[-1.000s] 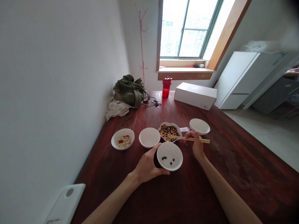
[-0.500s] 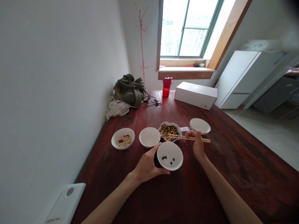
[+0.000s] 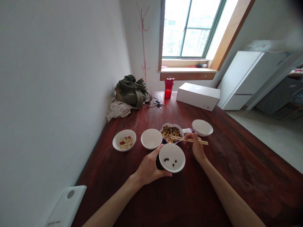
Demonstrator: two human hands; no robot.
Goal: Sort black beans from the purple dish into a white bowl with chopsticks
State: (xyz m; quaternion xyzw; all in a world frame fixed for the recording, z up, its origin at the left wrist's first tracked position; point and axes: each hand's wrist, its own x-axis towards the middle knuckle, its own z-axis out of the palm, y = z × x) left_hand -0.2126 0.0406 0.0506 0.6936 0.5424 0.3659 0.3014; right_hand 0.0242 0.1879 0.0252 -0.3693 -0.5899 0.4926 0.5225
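My left hand (image 3: 148, 167) is closed around the side of a white bowl (image 3: 178, 154), which tilts toward me and has several black beans (image 3: 167, 159) scattered inside. Between the fingers of my right hand (image 3: 197, 146) is a pair of wooden chopsticks (image 3: 201, 142). Their tips reach into a purple-rimmed, flower-shaped dish (image 3: 161, 126) full of mixed yellow and black beans (image 3: 172, 132). Whether the tips pinch a bean is too small to tell. A white bowl with nothing in it (image 3: 151, 139) stands left of the dish.
At the left is a white bowl (image 3: 115, 142) of pale and red pieces. Another white bowl (image 3: 202, 127) stands right of the dish. Farther back are a green bag (image 3: 131, 91), keys (image 3: 159, 104), a red bottle (image 3: 169, 88) and a white box (image 3: 199, 95). A white device (image 3: 67, 205) is near left.
My right hand and the chopsticks have shifted slightly left, with the tips still among the beans in the dish. My left hand and its bowl have stayed in place.
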